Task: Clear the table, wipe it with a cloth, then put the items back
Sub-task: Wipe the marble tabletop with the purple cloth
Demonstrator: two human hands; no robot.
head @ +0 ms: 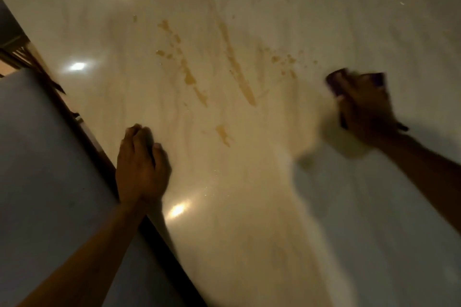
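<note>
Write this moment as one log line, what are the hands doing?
step: wiping | right hand: grips dark cloth on table | left hand: curled, resting at table edge | brown stains: remain

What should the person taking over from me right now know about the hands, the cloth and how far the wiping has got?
Right hand presses a dark cloth flat on the table, on its right side; the view is motion-blurred.
Left hand rests on the table near its left edge, fingers curled, holding nothing.
Done: no items show on the visible tabletop.
Left: brown streaks and spots cover the middle, left of the cloth; wipe them, then put the items back. The items are out of view.
</note>
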